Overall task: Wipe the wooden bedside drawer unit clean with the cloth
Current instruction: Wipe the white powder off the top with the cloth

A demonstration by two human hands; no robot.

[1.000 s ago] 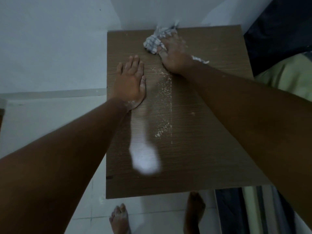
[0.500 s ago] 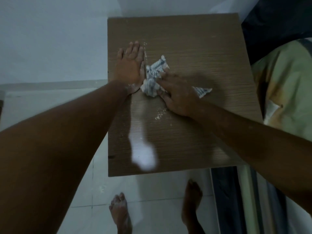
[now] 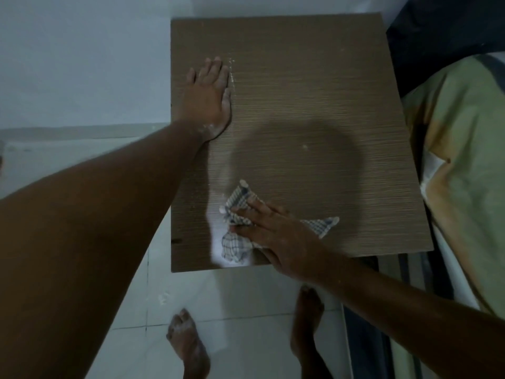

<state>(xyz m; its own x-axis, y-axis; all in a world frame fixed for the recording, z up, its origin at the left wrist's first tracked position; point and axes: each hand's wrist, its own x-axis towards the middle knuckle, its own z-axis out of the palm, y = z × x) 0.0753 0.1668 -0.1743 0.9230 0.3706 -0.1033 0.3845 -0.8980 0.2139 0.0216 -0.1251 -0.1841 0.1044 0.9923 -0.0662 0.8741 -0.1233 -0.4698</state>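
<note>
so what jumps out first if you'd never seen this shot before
The checked cloth pressed flat under the right hand, near the front edge of the wooden top. Beside it a bright white powdery smear reaches that edge. The left hand lies flat near the left edge, dusted white.

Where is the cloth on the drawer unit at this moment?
In the head view, the cloth lies near the front edge of the wooden top, left of centre, pressed flat under the right hand beside a white powder patch.
</note>
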